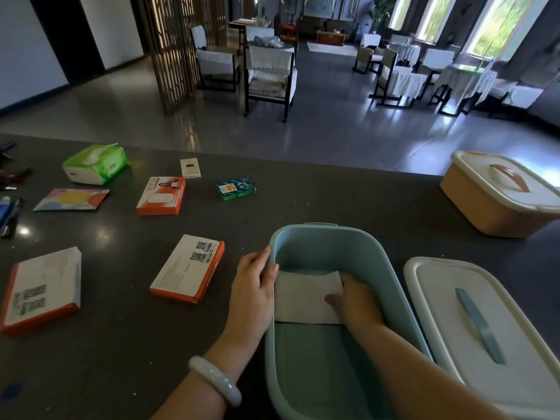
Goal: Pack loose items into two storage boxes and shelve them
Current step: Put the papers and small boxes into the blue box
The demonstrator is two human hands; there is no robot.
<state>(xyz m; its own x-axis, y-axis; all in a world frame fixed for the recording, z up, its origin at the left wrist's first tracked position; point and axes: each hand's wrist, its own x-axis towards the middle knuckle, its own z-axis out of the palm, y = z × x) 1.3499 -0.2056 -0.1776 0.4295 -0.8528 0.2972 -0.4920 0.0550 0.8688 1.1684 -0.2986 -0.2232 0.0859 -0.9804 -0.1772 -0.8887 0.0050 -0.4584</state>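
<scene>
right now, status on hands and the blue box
Left hand grips blue box rim. Right hand inside, pressing white sheet flat. Lid off, alongside. Nothing blocking.

Daylight is pouring through tall arched windows [497, 28] at the right, gleaming on the glossy grey tiled floor [333, 116]. Dark-framed chairs with white fabric covers [269, 74] are standing about, a latticed wooden folding screen [172, 50] is rising beside white walls [27, 40].
</scene>
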